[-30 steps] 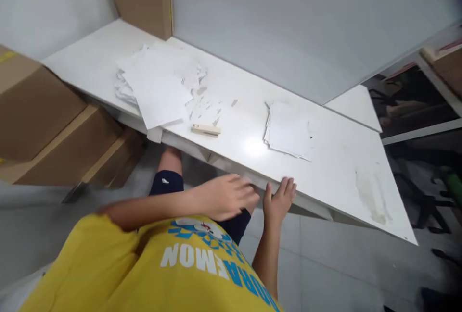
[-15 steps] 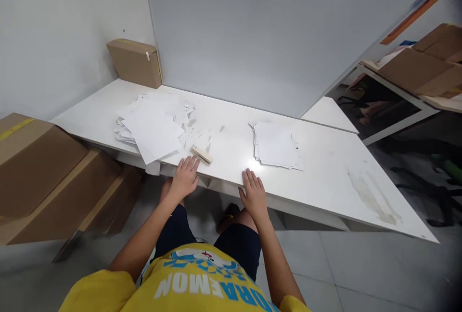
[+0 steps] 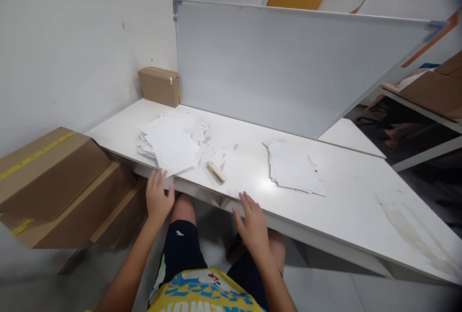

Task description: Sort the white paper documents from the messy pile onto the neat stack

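My left hand [image 3: 158, 197] hovers at the front edge of the white table [image 3: 346, 192], fingers spread, just below a messy pile of white paper sheets [image 3: 169, 143]. My right hand [image 3: 252, 218] rests open on the same edge, further right, holding nothing. A small cream stapler [image 3: 216, 171] lies on the table between the two hands, a little beyond them. A neater stack of white sheets [image 3: 294, 166] sits to the right of the stapler. Small paper scraps [image 3: 212, 151] are scattered by the messy pile.
A large whiteboard [image 3: 288, 67] leans upright along the back of the table. A small cardboard box [image 3: 159, 86] stands in the far left corner. Big cardboard boxes [image 3: 50, 182] sit on the floor at the left. Another desk with boxes [image 3: 433, 91] is at the right.
The view has tilted up and shifted. My left hand has slid left from beside the stapler to under the messy paper pile. My right hand stays on the table edge.
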The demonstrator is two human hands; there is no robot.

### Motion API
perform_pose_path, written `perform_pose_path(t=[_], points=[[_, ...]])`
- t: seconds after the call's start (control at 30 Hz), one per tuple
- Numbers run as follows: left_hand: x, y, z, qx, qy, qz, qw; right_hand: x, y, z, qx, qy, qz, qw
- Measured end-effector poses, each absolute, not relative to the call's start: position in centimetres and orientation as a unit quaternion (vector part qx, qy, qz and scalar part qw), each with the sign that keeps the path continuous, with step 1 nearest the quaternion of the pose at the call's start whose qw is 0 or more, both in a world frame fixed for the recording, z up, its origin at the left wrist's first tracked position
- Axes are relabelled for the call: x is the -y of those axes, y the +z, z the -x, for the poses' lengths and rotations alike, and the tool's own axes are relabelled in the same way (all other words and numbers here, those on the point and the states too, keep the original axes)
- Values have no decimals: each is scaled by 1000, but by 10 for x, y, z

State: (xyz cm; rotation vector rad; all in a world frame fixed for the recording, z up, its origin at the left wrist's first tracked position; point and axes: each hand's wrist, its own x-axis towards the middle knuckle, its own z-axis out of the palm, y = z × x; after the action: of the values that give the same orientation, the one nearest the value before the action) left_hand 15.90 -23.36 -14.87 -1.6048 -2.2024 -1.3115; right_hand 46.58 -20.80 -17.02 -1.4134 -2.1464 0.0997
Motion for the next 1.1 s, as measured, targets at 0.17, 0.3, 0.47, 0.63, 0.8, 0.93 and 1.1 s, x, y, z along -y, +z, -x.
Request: perform_pose_path(t=[0.17,0.3,0.47,0.63,0.8,0.93,1.1], points=[[192,-118,-122,650,-650,197,-342,152,-145,-406,829,51,462,311],[169,-103,-116,550,-690,161,-442,103,-138,-404,864,107,428,243],[156,-95,-104,547,-672,194,-461,95,-129,-409,858,131,420,265],[169,-102,-99,550,-646,214,-484,101,-117,-370,770,266,384,435],[198,-117,-98,556,-621,215,-509,88,-112,-329,560,524,439,468],[180,-105,-81,614,-627,293,-380,80,-106,-310,520,640,416,384],[111,-64,-45,805,-382,435,-132,71,-94,-296,458,678,416,397]])
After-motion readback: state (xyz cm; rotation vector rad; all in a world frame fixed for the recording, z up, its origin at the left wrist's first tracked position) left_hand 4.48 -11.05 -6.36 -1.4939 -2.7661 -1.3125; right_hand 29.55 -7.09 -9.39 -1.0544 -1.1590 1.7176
